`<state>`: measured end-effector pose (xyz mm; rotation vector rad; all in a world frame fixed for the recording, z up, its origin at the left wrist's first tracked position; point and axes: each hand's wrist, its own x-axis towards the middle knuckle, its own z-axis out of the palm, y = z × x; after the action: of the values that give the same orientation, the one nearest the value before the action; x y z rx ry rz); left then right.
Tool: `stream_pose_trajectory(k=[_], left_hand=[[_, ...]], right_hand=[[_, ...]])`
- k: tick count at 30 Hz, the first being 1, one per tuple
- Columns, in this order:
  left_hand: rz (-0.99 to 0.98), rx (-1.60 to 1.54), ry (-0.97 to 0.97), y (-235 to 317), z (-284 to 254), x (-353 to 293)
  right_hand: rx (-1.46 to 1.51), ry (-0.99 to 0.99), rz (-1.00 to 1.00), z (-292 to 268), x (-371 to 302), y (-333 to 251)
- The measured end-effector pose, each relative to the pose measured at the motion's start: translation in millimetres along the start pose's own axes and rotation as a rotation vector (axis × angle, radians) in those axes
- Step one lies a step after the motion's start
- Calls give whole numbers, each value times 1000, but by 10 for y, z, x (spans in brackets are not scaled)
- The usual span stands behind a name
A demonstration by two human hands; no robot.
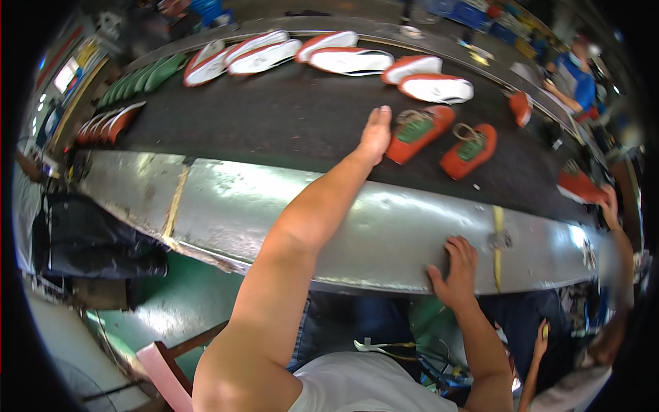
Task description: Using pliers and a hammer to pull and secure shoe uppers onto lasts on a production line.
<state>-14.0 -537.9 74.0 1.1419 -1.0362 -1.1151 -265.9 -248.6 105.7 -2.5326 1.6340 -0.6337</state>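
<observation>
My left arm reaches across the metal ledge [274,199] to the dark belt [226,123]. My left hand [376,137] has its fingers stretched out, right beside an orange-red shoe [414,141] with a green middle and loose laces. Whether the hand touches that shoe I cannot tell. A matching shoe [469,154] lies just to its right, also laced and green in the middle. On the ledge, nearer to me, rests my right hand [456,273], holding nothing, with thumb and fingers apart.
Along the belt's far side lie several white-and-orange shoe parts [350,62]. Green pieces [154,74] and red ones [117,123] line up at left. A co-worker's hand [609,206] is at another red shoe [580,185] on the right; another person [576,79] sits beyond.
</observation>
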Motion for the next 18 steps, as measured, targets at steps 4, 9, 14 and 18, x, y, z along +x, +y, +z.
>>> stream_pose_trajectory(k=[4, 9, 14, 18], left_hand=[[-5, 175, 279, 164, -682, 518], [-41, 298, 689, 244, -2174, 1334], [-100, -173, 789, 149, -3461, 2106], [32, -302, 738, 129, -3965, 2534]], right_hand=[[18, -22, -9, -104, -25, 30], [16, -102, 62, -122, 72, -47], [-25, -198, 89, -131, 92, -95], [-35, -257, 63, -115, 278, -154]])
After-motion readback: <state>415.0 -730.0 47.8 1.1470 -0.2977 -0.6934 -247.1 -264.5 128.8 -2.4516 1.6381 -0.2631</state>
